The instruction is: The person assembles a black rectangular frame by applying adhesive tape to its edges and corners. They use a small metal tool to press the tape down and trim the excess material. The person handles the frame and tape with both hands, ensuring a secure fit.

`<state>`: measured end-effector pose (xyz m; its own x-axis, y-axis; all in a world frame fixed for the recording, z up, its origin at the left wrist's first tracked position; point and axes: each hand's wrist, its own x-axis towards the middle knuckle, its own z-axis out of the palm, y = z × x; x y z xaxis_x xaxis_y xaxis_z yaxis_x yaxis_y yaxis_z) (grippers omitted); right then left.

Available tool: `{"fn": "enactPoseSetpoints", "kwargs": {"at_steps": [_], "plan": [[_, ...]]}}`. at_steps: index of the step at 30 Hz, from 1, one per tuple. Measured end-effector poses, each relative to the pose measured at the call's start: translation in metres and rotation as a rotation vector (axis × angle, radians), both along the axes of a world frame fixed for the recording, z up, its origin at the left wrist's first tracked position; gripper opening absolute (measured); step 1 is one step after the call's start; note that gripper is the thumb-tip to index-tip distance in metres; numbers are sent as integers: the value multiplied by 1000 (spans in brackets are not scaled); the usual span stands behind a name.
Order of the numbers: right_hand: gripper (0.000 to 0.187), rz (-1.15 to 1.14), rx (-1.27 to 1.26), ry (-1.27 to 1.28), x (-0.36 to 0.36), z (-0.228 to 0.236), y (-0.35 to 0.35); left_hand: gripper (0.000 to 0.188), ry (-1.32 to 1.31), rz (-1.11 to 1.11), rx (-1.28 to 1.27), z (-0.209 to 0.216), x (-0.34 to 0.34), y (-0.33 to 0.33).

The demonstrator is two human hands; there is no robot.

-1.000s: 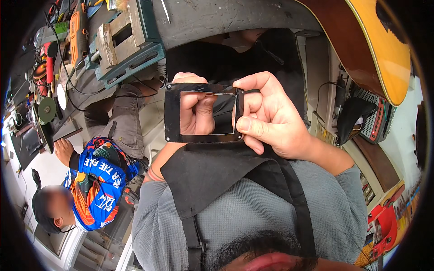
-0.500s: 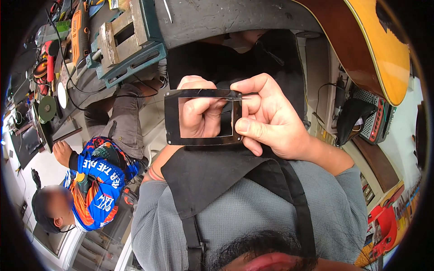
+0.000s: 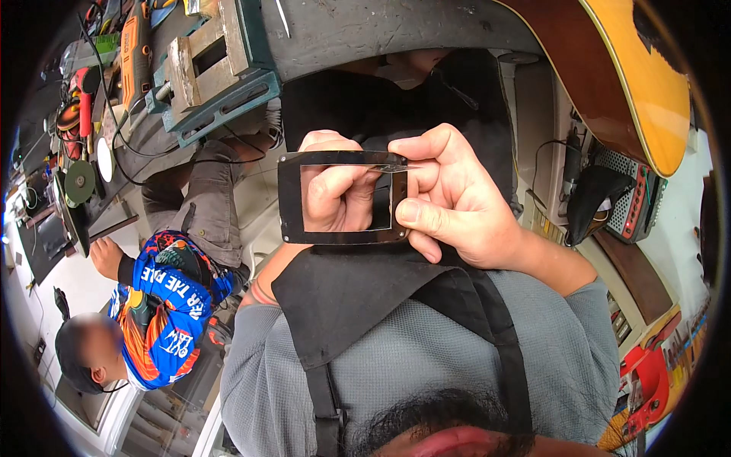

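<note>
A glossy black rectangular frame with rounded corners and small holes at the corners is held up in front of my chest. My right hand grips its right side, thumb pressed on the front. Behind the frame is my left hand, partly seen through the opening, with fingers curled and pinched. A thin, pointed, shiny sliver reaches from the left fingertips along the upper right inner edge toward the right fingers. Its kind cannot be made out.
A green vise with wooden jaws stands on the dark bench. An orange power tool and a grinding wheel are left of it. A guitar body hangs over the right side. A co-worker sits at left.
The thin sliver has shifted slightly at the frame's upper right inner edge, and its tip no longer sticks out as far. Both hands and the frame stay almost in place.
</note>
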<state>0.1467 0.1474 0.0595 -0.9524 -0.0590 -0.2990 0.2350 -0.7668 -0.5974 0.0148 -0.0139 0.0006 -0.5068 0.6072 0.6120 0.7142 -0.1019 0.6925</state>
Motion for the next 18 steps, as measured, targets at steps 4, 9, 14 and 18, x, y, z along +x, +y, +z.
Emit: {"fn": "enactPoseSetpoints", "kwargs": {"at_steps": [4, 9, 14, 18], "plan": [[45, -6, 36, 10, 2, -9, -1, 35, -16, -1, 0, 0, 1, 2], [43, -12, 37, 3, -3, -8, -3, 41, -33, -12, 15, 2, -2, 3], [41, -45, 43, 14, -8, -6, -4, 44, -1, -47, 42, 11, -8, -2], [41, -43, 42, -11, -11, -4, -7, 24, -87, 27, -15, 6, -3, -1]]}}
